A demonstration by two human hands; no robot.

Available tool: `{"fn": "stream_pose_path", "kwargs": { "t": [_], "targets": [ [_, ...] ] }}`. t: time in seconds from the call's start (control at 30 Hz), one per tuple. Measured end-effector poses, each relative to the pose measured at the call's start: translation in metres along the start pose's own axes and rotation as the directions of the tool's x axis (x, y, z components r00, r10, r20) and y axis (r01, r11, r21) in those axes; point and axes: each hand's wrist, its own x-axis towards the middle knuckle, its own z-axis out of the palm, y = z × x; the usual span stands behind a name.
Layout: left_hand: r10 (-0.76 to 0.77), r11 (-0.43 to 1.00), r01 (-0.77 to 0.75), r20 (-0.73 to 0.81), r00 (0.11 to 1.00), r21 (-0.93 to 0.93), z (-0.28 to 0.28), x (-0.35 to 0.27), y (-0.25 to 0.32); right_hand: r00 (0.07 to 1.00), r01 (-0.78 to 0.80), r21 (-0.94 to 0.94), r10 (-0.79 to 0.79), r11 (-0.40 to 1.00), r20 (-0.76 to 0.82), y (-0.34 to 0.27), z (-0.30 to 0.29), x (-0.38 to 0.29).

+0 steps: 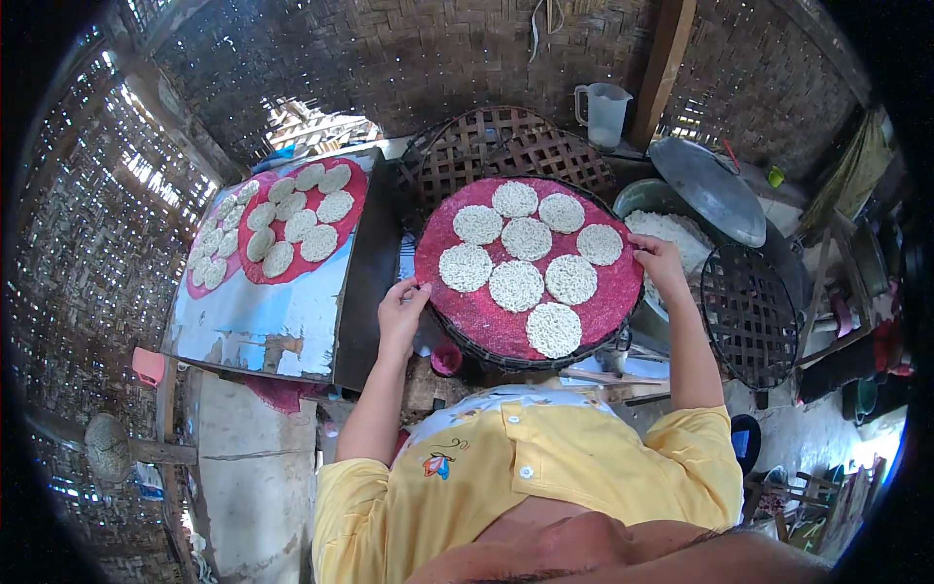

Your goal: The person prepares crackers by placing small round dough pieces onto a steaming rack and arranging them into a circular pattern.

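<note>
A round red mesh cloth (481, 321) lies before me on a dark woven bamboo tray (511, 363), with several pale, round noodle-like cakes (526, 239) spread over it. My left hand (401, 315) pinches the cloth's left edge between thumb and fingers. At the opposite edge, my right hand (660, 266) grips the cloth's rim in the same way. Whether the fingers also hold the tray cannot be told. A single cake (554, 331) lies nearest to me on the cloth.
Two more cloths with cakes (319, 242) lie on a sloping board (255, 321) at left. Openwork bamboo trays (511, 139) stand behind. At right are a basin of white shredded food (668, 232), a metal lid (708, 190), another openwork tray (751, 314) and a plastic jug (606, 113).
</note>
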Motion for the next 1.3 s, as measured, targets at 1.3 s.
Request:
{"fn": "stream_pose_path", "kwargs": {
  "t": [1.3],
  "targets": [
    [0.407, 0.830, -0.428, 0.137, 0.903, 0.357, -0.015, -0.053, 0.072, 0.691, 0.683, 0.027, -0.657, 0.730, 0.301, -0.169, 0.066, -0.087]
  ]
}}
